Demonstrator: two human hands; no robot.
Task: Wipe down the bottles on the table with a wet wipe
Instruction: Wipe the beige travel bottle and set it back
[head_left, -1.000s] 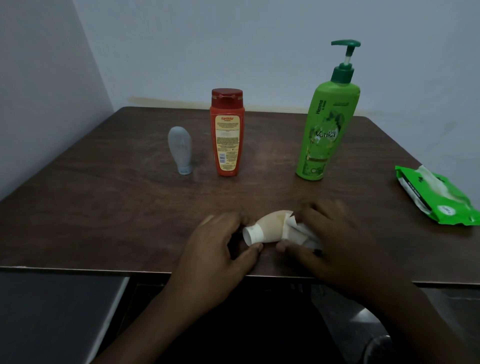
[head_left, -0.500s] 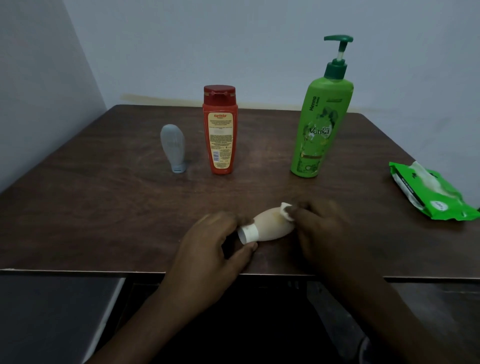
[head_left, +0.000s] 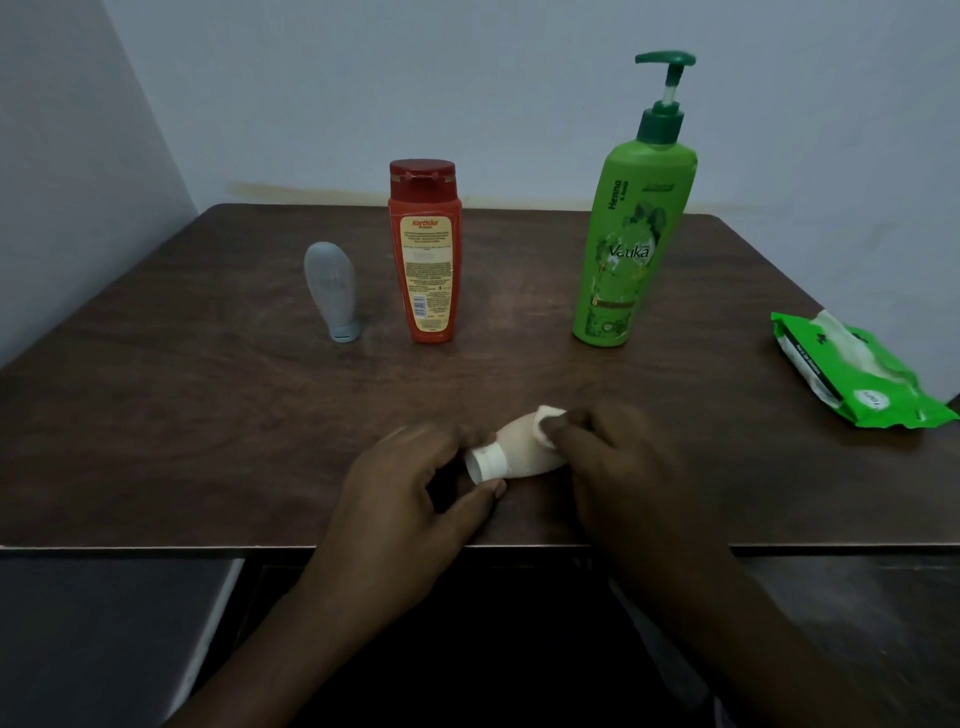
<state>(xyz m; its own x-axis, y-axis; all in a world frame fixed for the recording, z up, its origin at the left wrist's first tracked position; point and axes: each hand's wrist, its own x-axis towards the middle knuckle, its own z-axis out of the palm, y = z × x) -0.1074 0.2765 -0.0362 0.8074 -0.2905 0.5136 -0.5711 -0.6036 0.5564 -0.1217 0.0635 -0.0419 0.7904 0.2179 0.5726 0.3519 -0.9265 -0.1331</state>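
A small beige bottle (head_left: 519, 452) with a white cap lies on its side near the front edge of the dark wooden table (head_left: 208, 415). My left hand (head_left: 415, 493) pinches the white cap between thumb and fingers. My right hand (head_left: 623, 467) grips a bunched white wet wipe (head_left: 546, 422) and presses it onto the bottle's far end. Further back stand a grey tube (head_left: 332, 291) on its cap, a red bottle (head_left: 426, 249) and a tall green pump bottle (head_left: 628, 234).
A green pack of wet wipes (head_left: 852, 374) with one sheet sticking out lies at the table's right edge. Walls close off the table at the back and the left. Below the front edge is dark space.
The wipe, spread over the bottle's right side a second ago, is now bunched at its upper end. My right hand has shifted up along the bottle; my left hand still holds the cap.
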